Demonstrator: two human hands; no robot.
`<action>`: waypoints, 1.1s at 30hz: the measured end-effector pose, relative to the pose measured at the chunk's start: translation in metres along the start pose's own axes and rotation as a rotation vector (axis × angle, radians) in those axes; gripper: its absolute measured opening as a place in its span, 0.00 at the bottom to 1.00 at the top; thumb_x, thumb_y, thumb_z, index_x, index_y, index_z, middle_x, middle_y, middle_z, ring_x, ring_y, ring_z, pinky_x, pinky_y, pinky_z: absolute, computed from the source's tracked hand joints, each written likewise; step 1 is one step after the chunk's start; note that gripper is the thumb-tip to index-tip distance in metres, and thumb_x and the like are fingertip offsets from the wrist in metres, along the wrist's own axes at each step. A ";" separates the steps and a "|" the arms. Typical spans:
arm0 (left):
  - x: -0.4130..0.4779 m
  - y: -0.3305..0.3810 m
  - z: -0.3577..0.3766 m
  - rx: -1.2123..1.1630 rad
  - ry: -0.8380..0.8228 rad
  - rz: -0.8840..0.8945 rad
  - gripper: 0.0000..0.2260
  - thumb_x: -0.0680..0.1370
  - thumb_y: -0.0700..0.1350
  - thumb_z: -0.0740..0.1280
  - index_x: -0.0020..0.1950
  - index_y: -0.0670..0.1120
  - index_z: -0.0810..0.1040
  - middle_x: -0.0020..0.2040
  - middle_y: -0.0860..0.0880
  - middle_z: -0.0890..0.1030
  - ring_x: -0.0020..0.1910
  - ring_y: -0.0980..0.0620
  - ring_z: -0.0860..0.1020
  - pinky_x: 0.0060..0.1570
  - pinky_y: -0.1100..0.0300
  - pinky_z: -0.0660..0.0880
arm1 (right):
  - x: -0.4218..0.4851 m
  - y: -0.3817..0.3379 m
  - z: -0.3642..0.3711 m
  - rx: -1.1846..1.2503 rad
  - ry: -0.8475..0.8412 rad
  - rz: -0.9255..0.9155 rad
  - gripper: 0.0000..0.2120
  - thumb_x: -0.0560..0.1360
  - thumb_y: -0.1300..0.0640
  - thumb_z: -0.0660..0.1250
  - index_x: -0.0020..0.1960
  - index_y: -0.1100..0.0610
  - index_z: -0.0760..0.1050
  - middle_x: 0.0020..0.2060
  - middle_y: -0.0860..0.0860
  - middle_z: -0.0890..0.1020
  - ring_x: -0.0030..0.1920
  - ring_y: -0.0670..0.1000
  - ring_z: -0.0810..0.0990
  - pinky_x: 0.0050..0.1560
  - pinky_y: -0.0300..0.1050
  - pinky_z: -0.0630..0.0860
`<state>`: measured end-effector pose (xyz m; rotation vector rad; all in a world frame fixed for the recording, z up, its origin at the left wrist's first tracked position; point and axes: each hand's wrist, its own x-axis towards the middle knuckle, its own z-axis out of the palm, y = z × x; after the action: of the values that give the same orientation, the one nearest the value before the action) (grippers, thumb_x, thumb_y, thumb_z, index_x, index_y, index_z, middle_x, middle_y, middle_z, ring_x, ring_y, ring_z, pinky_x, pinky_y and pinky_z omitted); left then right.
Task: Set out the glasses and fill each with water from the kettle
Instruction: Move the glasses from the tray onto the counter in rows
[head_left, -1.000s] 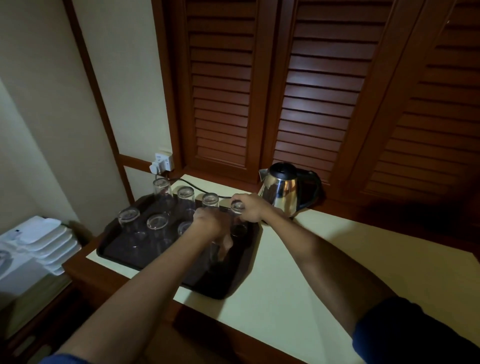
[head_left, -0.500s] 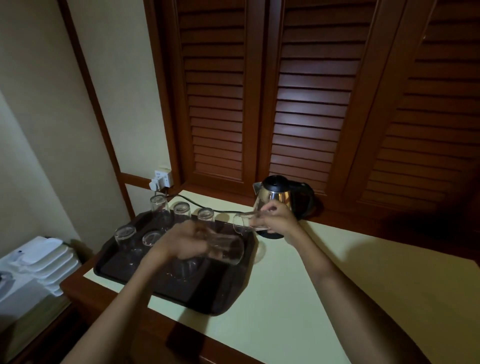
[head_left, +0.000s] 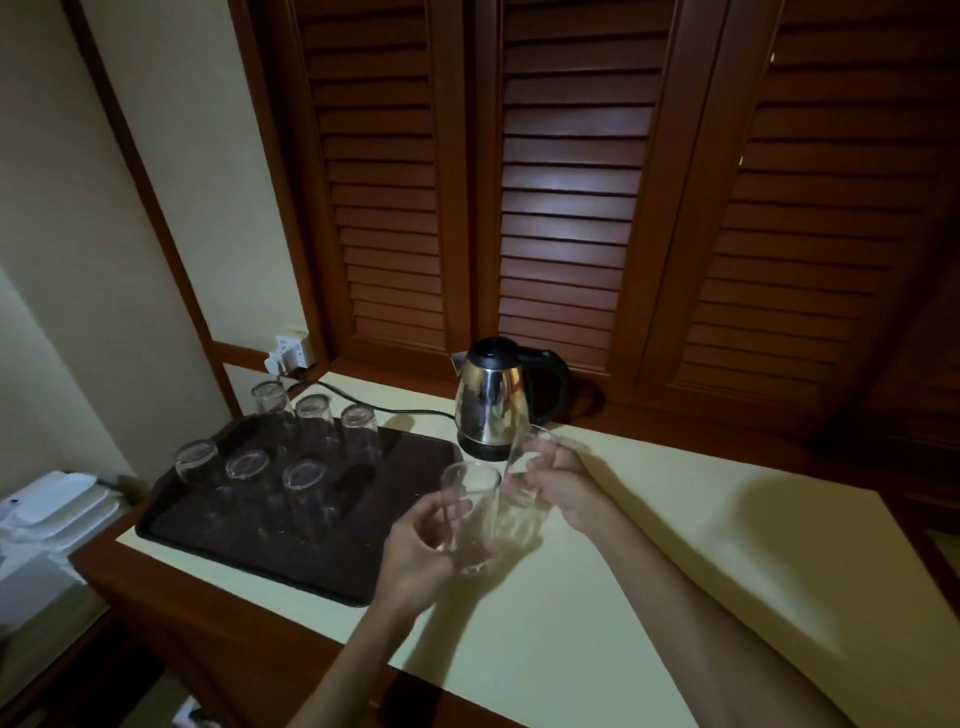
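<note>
My left hand (head_left: 415, 545) grips a clear glass (head_left: 470, 512), mouth up, just above the yellow counter (head_left: 727, 545), right of the tray. My right hand (head_left: 561, 486) holds a second glass (head_left: 524, 467), also upright, beside the first and touching it. Several more glasses (head_left: 304, 480) stand upside down on the dark tray (head_left: 322, 561) at the left. A steel kettle (head_left: 491, 397) with a black lid and handle stands on its base behind my hands.
The kettle's cord (head_left: 374, 405) runs along the counter's back to a wall socket (head_left: 291, 351). Brown louvred doors (head_left: 571, 208) rise behind the counter. White stacked items (head_left: 52, 509) lie lower left, beyond the counter's edge.
Both hands lifted a glass each off the tray, turned them mouth up and carried them right over the counter, in front of the kettle.
</note>
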<state>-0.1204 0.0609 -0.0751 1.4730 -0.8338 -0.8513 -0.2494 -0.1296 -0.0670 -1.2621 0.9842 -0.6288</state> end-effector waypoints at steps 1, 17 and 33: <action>-0.003 -0.006 0.007 0.083 0.036 0.012 0.36 0.50 0.55 0.88 0.57 0.54 0.84 0.52 0.53 0.88 0.51 0.56 0.86 0.49 0.61 0.83 | 0.004 0.003 0.001 -0.132 0.058 -0.026 0.32 0.67 0.72 0.81 0.69 0.60 0.77 0.46 0.52 0.78 0.52 0.53 0.79 0.55 0.50 0.80; -0.011 -0.039 0.034 0.415 0.145 -0.010 0.33 0.59 0.56 0.85 0.59 0.59 0.74 0.53 0.67 0.83 0.51 0.65 0.84 0.47 0.67 0.81 | 0.021 0.013 0.022 -0.582 0.093 -0.115 0.40 0.65 0.65 0.85 0.73 0.58 0.73 0.68 0.57 0.81 0.67 0.58 0.79 0.64 0.47 0.79; 0.015 0.094 -0.140 1.122 0.280 0.221 0.19 0.71 0.40 0.79 0.62 0.46 0.83 0.58 0.46 0.86 0.53 0.47 0.85 0.49 0.56 0.82 | 0.004 -0.085 0.149 -0.780 -0.114 -0.509 0.13 0.73 0.62 0.75 0.54 0.50 0.84 0.57 0.52 0.85 0.57 0.53 0.84 0.55 0.48 0.81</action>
<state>0.0071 0.1079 0.0255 2.3159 -1.3136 0.0822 -0.1068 -0.0803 0.0148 -2.2579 0.8338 -0.5590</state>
